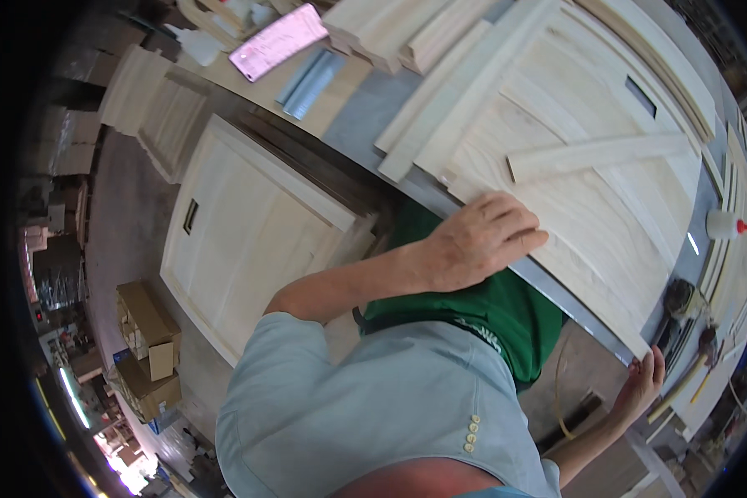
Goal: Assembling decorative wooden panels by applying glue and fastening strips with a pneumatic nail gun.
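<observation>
A pale wooden panel (pixel 573 199) with a small dark slot near its far edge lies on the workbench in front of me. My left hand (pixel 485 241) is curled at the panel's near edge, knuckles up, with its fingertips partly hidden. At the near right corner of the same panel, my right hand (pixel 639 386) pinches the edge between thumb and fingers. A loose wooden strip (pixel 598 156) lies slantwise across the panel's face. More long strips (pixel 440 91) lie along its left side.
A pink-screened phone (pixel 278 41) and metal strips (pixel 310 81) lie on the bench at far left. A white glue bottle with a red tip (pixel 726 225) and a power tool (pixel 685 299) are at right. Left of me stand another slotted panel (pixel 249 232) and cardboard boxes (pixel 148 328).
</observation>
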Demonstrator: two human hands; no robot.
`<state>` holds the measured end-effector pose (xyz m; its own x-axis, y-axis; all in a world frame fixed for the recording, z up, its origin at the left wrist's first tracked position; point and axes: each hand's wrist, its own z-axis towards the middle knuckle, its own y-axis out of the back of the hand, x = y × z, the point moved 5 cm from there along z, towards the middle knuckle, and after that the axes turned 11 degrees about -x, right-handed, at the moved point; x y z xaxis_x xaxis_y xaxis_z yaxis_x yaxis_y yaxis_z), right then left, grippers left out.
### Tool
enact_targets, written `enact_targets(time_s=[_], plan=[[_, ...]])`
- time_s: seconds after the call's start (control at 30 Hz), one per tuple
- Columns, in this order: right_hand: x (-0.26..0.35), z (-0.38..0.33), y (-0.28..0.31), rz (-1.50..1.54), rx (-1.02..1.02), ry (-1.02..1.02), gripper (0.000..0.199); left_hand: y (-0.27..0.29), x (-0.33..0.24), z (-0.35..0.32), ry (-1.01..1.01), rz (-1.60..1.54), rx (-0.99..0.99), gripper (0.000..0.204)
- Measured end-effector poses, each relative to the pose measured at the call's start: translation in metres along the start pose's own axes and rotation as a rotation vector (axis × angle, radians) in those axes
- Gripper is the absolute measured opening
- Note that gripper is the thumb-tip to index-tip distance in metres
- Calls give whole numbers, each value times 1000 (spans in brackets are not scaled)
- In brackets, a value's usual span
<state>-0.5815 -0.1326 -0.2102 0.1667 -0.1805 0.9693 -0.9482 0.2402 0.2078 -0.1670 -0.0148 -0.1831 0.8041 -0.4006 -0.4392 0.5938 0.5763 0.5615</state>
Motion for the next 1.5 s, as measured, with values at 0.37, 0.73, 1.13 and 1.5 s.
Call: enact_targets(time_s=[0.37,0.73,1.13,1.5], plan=[[-2,-5,-21,46,30,61,23,-4,21,-10,41,0,29,33],[3,-7,-30,74,28,93,20,-5,30,-16,92,-15,69,34],[3,-13,-33,27,-27,63,26,-4,33,-13,67,-15,97,35],[-9,-10,-32,11,-16,43,26,-5,34,-11,36,3,84,34]])
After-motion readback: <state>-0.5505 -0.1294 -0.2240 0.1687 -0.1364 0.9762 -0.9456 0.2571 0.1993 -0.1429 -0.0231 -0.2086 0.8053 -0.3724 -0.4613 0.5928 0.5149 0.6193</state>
